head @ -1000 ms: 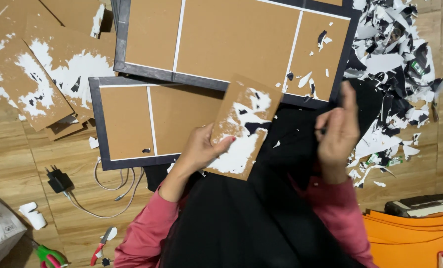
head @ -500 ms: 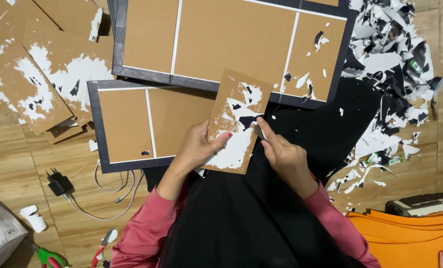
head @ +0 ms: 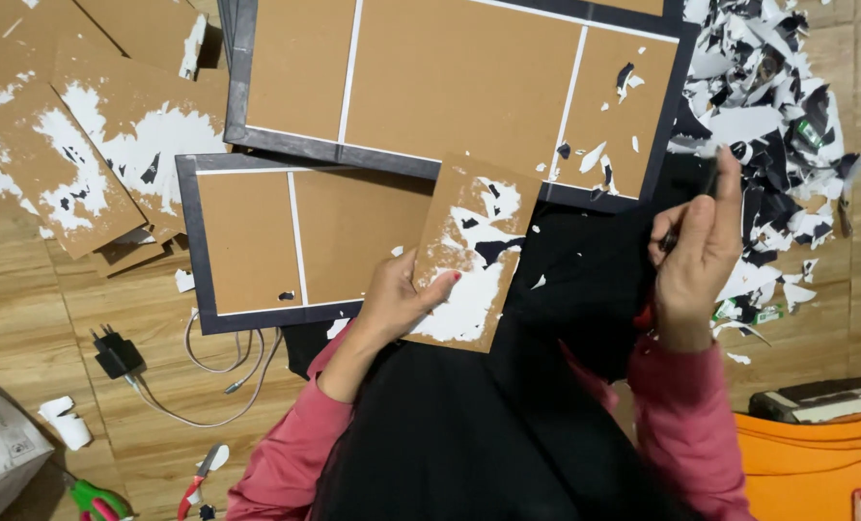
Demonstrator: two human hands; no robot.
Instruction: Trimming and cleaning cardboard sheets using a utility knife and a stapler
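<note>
A brown cardboard panel (head: 469, 253) is held by its lower left edge in the left hand (head: 399, 301), over the black cloth (head: 508, 425) on the lap. Its long axis is tilted slightly, running from about 7 o'clock up to 1 o'clock. White and black paper remains stuck over much of its face, so the peeling appears only partly done. The right hand (head: 699, 253) is raised at 3 o'clock from the panel, clenched around a thin dark tool (head: 708, 185) whose kind cannot be told. At 9 o'clock a dark-edged frame (head: 257, 241) lies almost stripped; a larger frame (head: 469, 77) lies at 12 o'clock. Torn scraps (head: 788, 116) are heaped at 2 o'clock on the wooden floor (head: 25, 309).
</note>
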